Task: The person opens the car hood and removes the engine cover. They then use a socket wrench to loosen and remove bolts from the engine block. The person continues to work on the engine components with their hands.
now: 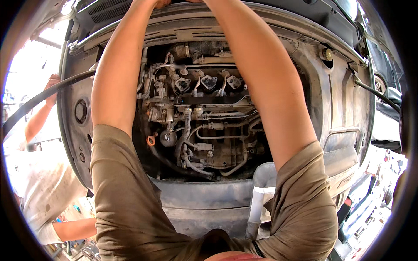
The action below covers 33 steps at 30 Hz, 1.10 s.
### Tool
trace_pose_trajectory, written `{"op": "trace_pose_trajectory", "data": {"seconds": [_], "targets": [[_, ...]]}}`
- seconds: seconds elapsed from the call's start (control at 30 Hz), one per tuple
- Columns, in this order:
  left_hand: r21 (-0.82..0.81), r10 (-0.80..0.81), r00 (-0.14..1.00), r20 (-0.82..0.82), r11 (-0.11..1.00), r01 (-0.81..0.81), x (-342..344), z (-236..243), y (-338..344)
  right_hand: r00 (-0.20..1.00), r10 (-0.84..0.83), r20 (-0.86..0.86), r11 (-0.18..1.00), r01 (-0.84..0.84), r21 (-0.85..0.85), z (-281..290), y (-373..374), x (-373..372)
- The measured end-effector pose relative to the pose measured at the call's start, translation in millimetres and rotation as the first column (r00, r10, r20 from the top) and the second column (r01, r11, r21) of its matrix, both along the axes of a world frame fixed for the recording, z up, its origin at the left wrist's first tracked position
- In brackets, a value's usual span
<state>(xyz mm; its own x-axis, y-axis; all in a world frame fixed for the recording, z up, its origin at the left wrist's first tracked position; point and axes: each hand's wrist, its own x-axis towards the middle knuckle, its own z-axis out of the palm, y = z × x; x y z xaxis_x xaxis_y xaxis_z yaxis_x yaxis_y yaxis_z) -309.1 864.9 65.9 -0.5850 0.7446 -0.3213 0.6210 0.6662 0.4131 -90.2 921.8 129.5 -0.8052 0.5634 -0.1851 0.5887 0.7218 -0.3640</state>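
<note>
Both my arms reach far forward over a dusty engine bay. My left hand (162,3) shows only as a sliver at the top edge, near the panel at the back of the bay. Of my right hand (194,1) just a scrap is seen at that same edge, close to the left one. The fingers of both are cut off, so what they hold or touch is hidden. Beneath my arms lies the exposed engine (209,117), with hoses, pipes and several round dark openings. An orange ring handle (151,140) stands at its left side.
At the left, a co-worker's hand (52,87) is beside a long black strut (32,102). A pale curved pipe (263,178) rises at the front right of the bay. A yellowish cap (327,54) sits at the far right. Another car (381,82) stands beyond.
</note>
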Motion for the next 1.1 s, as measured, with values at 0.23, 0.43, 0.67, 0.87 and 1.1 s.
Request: {"op": "trace_pose_trajectory", "data": {"seconds": [0.23, 0.43, 0.67, 0.87, 1.1], "targets": [[-0.088, -0.492, 0.832, -0.257, 0.869, 0.487, 44.5, 41.8, -38.2, 0.951, 0.31, -0.006, 0.934, -0.303, 0.187, -46.3, 35.7, -30.3], [-0.03, -0.528, 0.849, 0.001, 0.849, 0.528, 61.6, 56.6, -23.0, 0.924, 0.362, 0.122, 0.91, -0.379, 0.167, -80.1, 114.0, -53.7], [0.116, -0.499, 0.861, -0.1, 0.853, 0.508, 47.1, 51.8, -41.5, 0.974, 0.224, 0.042, 0.956, -0.211, -0.203, -23.3, 66.2, -10.2], [0.298, -0.319, 0.938, -0.137, 0.89, 0.346, 58.2, 53.5, -74.5, 0.94, 0.337, -0.058, 0.941, -0.338, -0.024, -17.5, 38.8, -0.6], [0.671, -0.33, 0.862, 0.386, 0.741, -0.017, 66.8, 43.4, -62.9, 0.972, 0.129, -0.196, 0.99, -0.137, -0.026, -3.2, 35.9, 31.4]]}}
